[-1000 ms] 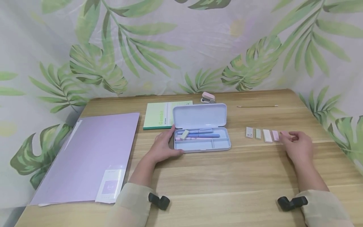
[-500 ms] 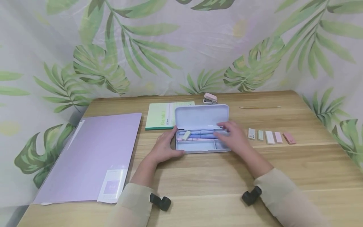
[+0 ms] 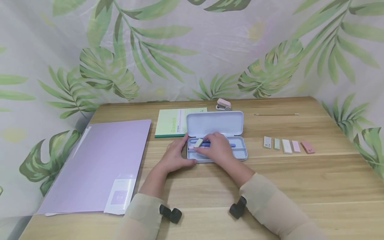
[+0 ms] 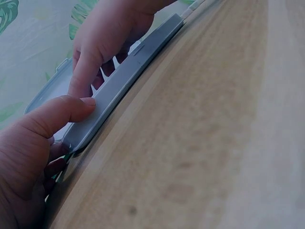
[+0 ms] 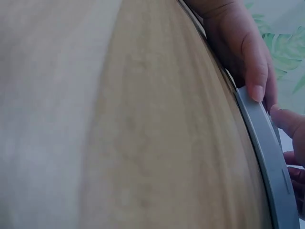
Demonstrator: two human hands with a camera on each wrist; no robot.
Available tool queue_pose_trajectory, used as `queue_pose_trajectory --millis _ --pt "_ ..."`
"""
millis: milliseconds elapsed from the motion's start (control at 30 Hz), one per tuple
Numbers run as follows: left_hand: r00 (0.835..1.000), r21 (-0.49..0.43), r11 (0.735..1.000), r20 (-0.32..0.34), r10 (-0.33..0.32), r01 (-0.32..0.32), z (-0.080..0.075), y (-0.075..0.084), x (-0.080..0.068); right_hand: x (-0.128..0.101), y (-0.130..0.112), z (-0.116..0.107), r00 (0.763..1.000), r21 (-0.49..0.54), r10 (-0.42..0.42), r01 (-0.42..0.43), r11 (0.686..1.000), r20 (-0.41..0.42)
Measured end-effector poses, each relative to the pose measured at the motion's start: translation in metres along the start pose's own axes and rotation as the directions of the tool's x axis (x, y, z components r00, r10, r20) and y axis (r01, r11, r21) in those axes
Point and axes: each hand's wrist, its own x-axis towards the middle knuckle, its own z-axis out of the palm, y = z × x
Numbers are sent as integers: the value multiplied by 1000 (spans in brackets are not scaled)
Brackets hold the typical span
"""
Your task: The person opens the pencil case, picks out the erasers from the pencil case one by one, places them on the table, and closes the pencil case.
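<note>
A light blue pencil case (image 3: 214, 123) stands with its lid raised, pens (image 3: 232, 145) inside its back compartment. My left hand (image 3: 174, 154) grips the case's left end, its thumb (image 4: 81, 109) pressed on the front wall. Inside the case, my right hand (image 3: 219, 148) has its thumb and forefinger around a small pale green and white eraser (image 3: 198, 142), which lies slanted over the pens. The right hand hides part of the pens and the front compartments. In the right wrist view, only part of the right hand (image 5: 296, 138) shows, behind the case's front wall.
Right of the case lies a row of several erasers (image 3: 286, 146), ending in a pink one (image 3: 307, 147). A pencil (image 3: 276, 114) and a pink stapler (image 3: 223, 104) lie farther back. A green notebook (image 3: 169, 121) sits behind the case, a purple folder (image 3: 99, 166) at left.
My right hand has left the pink eraser at the row's end and moved left into the pencil case, to the green and white eraser. My left hand keeps its hold on the case.
</note>
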Motion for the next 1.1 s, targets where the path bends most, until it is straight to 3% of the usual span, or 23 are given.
queue_pose_trajectory --millis 233,467,633,833,967,1100 --pt "1000 2 1000 7 -3 3 1 1 0 -3 6 -5 1000 70 -8 9 997 -16" --pt "1000 -2 1000 -1 13 -13 1 1 3 -17 45 -42 997 145 -22 33 989 -75" --pt "1000 3 1000 -1 5 -5 1 1 4 -35 93 -84 994 163 72 -58 985 -83" --pt "1000 5 1000 2 6 -6 1 2 3 -70 168 -134 968 106 172 -154 982 -185" --pt "1000 4 1000 -1 2 -2 1 0 3 -90 222 -154 938 97 251 -234 967 -238" --pt "1000 4 1000 -2 -1 1 2 -1 2 -105 267 -164 913 113 330 -311 944 -241"
